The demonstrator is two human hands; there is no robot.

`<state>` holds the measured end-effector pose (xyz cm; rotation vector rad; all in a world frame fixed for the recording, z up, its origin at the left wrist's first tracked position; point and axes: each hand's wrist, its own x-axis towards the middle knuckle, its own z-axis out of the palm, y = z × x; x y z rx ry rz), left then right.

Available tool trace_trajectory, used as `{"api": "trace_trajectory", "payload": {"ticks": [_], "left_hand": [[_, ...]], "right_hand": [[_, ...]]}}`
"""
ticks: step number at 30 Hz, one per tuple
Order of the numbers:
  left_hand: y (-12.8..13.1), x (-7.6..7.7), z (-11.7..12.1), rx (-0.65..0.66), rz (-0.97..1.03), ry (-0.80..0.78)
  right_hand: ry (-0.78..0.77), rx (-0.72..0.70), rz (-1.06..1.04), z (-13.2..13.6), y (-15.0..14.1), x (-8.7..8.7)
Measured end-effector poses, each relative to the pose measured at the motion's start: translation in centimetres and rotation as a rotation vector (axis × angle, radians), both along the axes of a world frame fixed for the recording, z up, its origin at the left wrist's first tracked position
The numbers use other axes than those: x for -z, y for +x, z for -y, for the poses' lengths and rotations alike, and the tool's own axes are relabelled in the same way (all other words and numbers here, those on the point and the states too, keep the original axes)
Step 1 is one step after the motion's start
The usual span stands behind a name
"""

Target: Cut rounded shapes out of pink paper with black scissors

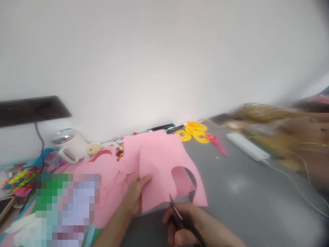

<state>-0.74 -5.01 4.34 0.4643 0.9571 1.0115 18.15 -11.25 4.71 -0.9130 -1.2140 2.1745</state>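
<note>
The left hand [135, 192] pinches the left edge of a pink sheet [159, 161], thumb on its near face, holding it over the grey table [218, 185]. The right hand [190, 219] has its fingers curled around the handles of dark scissors [176, 213], whose long axis slants from lower right to upper left, tips pointing away from the person at the sheet's lower edge, left of its curved cut-out. Yellow rings [183, 136] and pink scissors [219, 146] lie beyond, to the right
</note>
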Motion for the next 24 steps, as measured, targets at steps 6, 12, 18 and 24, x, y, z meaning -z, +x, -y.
{"api": "trace_trajectory", "payload": {"ticks": [6,12,18,24], "left_hand": [[-0.1,-0.9,-0.4,-0.094,0.105,0.125],[0.2,-3.0,-1.5,-0.265,0.074,0.271],[0.9,-2.3,-1.4,-0.484,-0.416,0.608],[0.7,-0.5,-1.6,-0.494,-0.532,0.518]], "right_hand": [[0.063,-0.008,0.038,0.4,0.7,-0.5],[0.070,0.004,0.026,0.0,0.8,-0.5],[0.134,0.076,0.084,-2.2,0.4,0.1],[0.167,0.046,0.090,-4.1,-0.4,0.3]]}}
